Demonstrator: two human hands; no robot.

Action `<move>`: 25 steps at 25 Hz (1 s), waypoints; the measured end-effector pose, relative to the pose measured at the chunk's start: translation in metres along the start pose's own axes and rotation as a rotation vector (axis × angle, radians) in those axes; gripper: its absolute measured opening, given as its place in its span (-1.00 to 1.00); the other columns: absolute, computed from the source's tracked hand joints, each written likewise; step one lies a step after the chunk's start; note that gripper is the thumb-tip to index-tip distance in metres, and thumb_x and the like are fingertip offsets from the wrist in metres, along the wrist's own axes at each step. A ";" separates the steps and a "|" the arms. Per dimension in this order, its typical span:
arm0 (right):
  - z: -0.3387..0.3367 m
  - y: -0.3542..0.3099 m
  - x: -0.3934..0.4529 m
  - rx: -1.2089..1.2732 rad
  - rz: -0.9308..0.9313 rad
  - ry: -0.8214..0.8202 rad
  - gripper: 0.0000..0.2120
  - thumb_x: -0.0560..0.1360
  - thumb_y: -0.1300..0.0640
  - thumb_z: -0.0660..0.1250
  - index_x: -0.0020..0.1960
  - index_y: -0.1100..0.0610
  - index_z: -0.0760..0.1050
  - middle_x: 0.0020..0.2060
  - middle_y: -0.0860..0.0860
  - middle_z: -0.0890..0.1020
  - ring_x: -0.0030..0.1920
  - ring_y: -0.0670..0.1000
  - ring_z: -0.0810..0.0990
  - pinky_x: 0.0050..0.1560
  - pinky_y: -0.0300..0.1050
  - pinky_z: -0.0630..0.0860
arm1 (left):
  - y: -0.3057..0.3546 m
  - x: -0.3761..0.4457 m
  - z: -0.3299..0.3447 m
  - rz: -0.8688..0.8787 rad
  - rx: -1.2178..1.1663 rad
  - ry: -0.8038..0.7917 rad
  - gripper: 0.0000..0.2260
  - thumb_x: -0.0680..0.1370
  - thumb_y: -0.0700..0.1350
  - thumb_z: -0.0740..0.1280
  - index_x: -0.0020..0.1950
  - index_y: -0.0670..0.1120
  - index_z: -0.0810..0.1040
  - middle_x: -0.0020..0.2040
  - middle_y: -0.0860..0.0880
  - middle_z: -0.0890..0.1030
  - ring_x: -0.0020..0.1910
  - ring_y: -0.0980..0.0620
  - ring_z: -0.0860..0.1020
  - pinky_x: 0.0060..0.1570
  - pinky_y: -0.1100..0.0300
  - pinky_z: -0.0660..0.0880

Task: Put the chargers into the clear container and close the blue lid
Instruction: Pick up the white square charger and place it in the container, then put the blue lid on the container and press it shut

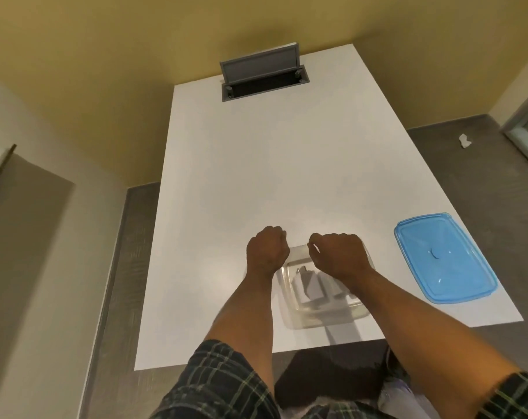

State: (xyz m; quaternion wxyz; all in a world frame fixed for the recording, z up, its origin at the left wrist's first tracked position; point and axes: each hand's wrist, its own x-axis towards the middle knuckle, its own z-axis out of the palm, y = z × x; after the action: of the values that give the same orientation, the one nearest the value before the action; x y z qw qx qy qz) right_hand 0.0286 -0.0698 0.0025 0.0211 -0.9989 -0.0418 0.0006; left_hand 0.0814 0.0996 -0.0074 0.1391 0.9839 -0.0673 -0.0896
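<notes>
Chargers (312, 287) in clear container (323, 319); blue lid (444, 258) beside.

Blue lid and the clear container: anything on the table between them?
No. In the head view, only bare white table separates the blue lid from the clear container.

A white table (256, 176) with a plain rectangular top carries everything. Near its front edge sits the clear container (323, 316) with white chargers (309, 287) inside — open, no cover on it. The blue lid (444, 258) lies flat on the tabletop to the right, apart from the container, close to the right edge. At the far end a grey cable hatch (262, 72) is set into the surface — its flap raised.
</notes>
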 end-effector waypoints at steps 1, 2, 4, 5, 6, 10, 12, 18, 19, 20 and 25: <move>-0.003 0.010 0.000 0.033 0.065 0.028 -0.82 0.54 -0.01 0.28 -0.15 0.02 0.58 -0.45 0.00 0.62 -0.46 0.13 0.60 -0.44 -0.18 0.29 | 0.012 0.003 -0.002 0.021 0.001 0.026 -0.69 0.70 -0.04 0.07 -0.06 -0.11 0.55 -0.03 -0.08 0.62 -0.04 -0.18 0.61 0.00 -0.01 0.53; -0.005 0.020 0.000 0.089 0.135 0.077 -0.82 0.55 -0.02 0.27 -0.11 0.01 0.60 -0.44 0.00 0.63 -0.43 0.14 0.62 -0.42 -0.16 0.33 | 0.025 0.005 -0.004 0.049 0.004 0.047 -0.70 0.70 -0.05 0.08 -0.06 -0.10 0.55 -0.04 -0.09 0.62 -0.05 -0.18 0.61 -0.02 -0.01 0.53; -0.008 0.044 -0.002 0.175 0.298 0.127 -0.85 0.56 -0.03 0.29 -0.06 -0.02 0.61 -0.41 0.00 0.66 -0.38 0.16 0.65 -0.40 -0.16 0.35 | 0.053 0.010 -0.005 0.125 0.007 0.069 -0.74 0.69 -0.09 0.10 -0.03 -0.10 0.55 -0.04 -0.09 0.62 -0.08 -0.20 0.61 -0.05 0.00 0.52; -0.008 0.056 -0.005 0.201 0.375 0.123 -0.86 0.56 -0.04 0.30 -0.05 -0.03 0.61 -0.38 0.01 0.67 -0.34 0.16 0.66 -0.38 -0.16 0.33 | 0.066 0.011 -0.004 0.167 0.006 0.069 -0.78 0.67 -0.13 0.12 -0.02 -0.10 0.55 -0.05 -0.09 0.63 -0.10 -0.21 0.60 -0.07 0.00 0.52; -0.006 0.070 -0.008 0.217 0.442 0.119 -0.86 0.55 -0.05 0.31 -0.05 -0.03 0.62 -0.35 0.02 0.68 -0.30 0.17 0.66 -0.35 -0.15 0.32 | 0.081 0.012 -0.002 0.208 0.003 0.060 -0.81 0.65 -0.17 0.14 -0.01 -0.10 0.54 -0.06 -0.08 0.63 -0.11 -0.22 0.60 -0.09 0.00 0.50; 0.010 0.116 -0.035 0.171 0.609 -0.011 -0.82 0.54 -0.03 0.35 0.06 0.03 0.61 -0.12 0.03 0.70 -0.12 0.14 0.67 -0.23 -0.11 0.43 | 0.138 0.008 0.017 0.359 0.014 -0.083 -0.75 0.54 -0.26 0.20 0.16 -0.10 0.54 0.01 -0.09 0.65 -0.05 -0.21 0.60 -0.09 0.02 0.44; 0.018 0.132 -0.051 0.123 0.687 -0.079 -0.70 0.51 -0.12 0.41 0.10 0.06 0.56 -0.07 0.01 0.66 -0.10 0.09 0.67 -0.21 -0.12 0.46 | 0.164 0.002 0.031 0.480 0.096 -0.174 -0.75 0.51 -0.23 0.26 0.16 -0.11 0.54 0.03 -0.11 0.64 0.01 -0.20 0.60 -0.07 0.03 0.41; 0.038 0.152 -0.081 0.087 0.789 -0.279 -0.67 0.46 -0.24 0.41 -0.02 0.02 0.55 -0.22 -0.04 0.60 -0.26 -0.02 0.61 -0.25 -0.15 0.58 | 0.207 -0.009 0.064 0.782 0.327 -0.257 -0.82 0.53 -0.13 0.35 0.11 -0.12 0.57 0.01 -0.13 0.65 0.03 -0.20 0.59 0.02 0.02 0.38; 0.042 0.153 -0.084 0.087 0.791 -0.287 -0.73 0.49 -0.19 0.41 -0.02 0.01 0.56 -0.23 -0.05 0.61 -0.25 -0.02 0.62 -0.23 -0.14 0.60 | 0.211 -0.010 0.069 0.788 0.343 -0.283 -0.81 0.53 -0.15 0.33 0.13 -0.13 0.57 0.02 -0.14 0.65 0.04 -0.21 0.58 0.04 0.02 0.38; 0.044 0.154 -0.087 0.085 0.791 -0.291 -0.78 0.52 -0.14 0.40 -0.02 0.01 0.57 -0.24 -0.05 0.62 -0.25 -0.02 0.62 -0.22 -0.15 0.60 | 0.214 -0.011 0.073 0.785 0.356 -0.305 -0.80 0.54 -0.17 0.32 0.16 -0.13 0.56 0.03 -0.15 0.66 0.05 -0.21 0.58 0.06 0.01 0.38; 0.052 0.159 -0.094 0.088 0.777 -0.265 -0.86 0.54 -0.06 0.39 0.00 -0.01 0.60 -0.31 -0.09 0.53 -0.25 -0.03 0.61 -0.25 -0.17 0.52 | 0.225 -0.018 0.094 0.751 0.423 -0.385 -0.54 0.62 -0.13 0.22 0.53 -0.11 0.33 0.17 -0.16 0.65 0.17 -0.21 0.56 0.16 -0.02 0.38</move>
State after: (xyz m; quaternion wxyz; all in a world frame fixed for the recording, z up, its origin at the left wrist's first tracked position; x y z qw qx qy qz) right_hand -0.0519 -0.2336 -0.0566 0.0564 -0.9299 0.3360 0.1390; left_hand 0.0214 -0.1366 -0.0292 -0.0568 0.8638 -0.4597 -0.1982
